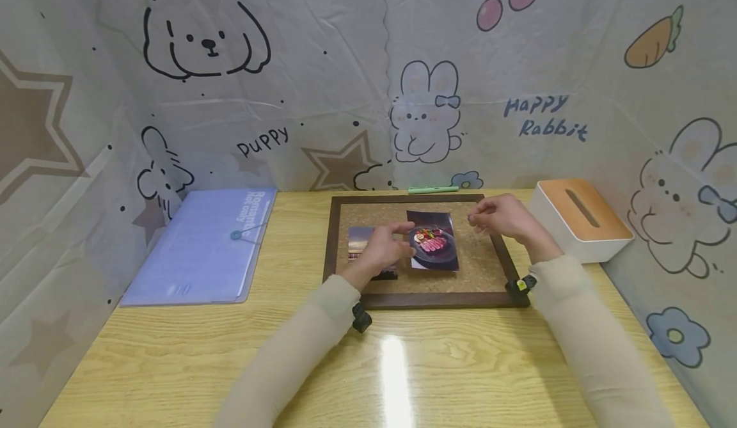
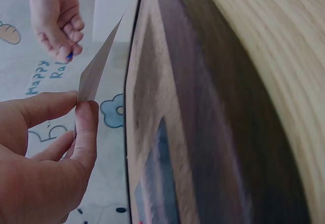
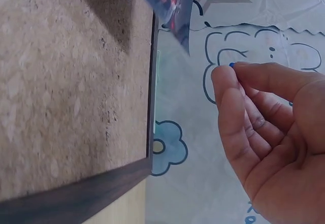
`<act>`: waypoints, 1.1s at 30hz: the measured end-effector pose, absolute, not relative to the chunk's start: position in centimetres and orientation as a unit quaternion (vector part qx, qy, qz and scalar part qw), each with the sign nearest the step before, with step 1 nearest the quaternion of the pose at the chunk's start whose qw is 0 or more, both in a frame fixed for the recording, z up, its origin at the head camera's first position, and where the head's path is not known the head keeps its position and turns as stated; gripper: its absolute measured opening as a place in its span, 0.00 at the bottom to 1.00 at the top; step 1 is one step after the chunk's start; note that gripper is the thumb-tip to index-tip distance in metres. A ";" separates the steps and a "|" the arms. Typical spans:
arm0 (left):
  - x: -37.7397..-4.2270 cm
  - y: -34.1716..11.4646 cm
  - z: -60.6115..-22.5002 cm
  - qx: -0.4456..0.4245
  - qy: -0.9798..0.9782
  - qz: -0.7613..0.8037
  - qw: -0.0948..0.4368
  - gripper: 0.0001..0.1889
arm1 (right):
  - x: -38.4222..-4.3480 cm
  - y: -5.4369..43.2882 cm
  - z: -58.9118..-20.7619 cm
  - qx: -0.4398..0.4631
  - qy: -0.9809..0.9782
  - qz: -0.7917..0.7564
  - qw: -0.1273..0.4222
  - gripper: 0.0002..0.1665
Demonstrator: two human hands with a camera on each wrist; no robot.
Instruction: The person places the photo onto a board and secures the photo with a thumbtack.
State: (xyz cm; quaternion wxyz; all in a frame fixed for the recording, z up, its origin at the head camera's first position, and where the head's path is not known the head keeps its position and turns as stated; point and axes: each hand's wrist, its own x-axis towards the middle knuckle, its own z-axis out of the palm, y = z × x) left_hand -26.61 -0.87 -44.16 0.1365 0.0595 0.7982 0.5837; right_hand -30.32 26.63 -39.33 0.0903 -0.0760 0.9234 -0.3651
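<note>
My left hand (image 1: 380, 249) pinches the left edge of a food photo (image 1: 433, 241) between thumb and fingers. In the left wrist view this photo (image 2: 99, 64) stands tilted above the cork board (image 1: 478, 268), seen nearly edge-on. Over the board's right side, my right hand (image 1: 507, 217) holds a small blue thing (image 3: 232, 65), like a push pin, between thumb and index finger; most of it is hidden by the fingertips. A second photo (image 1: 359, 236), with a pale sky, lies on the cork to the left, partly covered by my left hand.
A dark wooden frame (image 1: 437, 300) borders the board. Behind it lies a green pen (image 1: 433, 190). On the left is a blue document folder (image 1: 196, 249); at the right, near my right wrist, stands a white tissue box (image 1: 601, 249) with a wooden lid. Printed cloth walls surround the table.
</note>
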 end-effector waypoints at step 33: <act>-27.2 4.4 -46.2 0.041 0.884 0.455 0.097 0.29 | -34.7 24.5 -44.7 -0.089 0.908 -0.361 0.194 0.13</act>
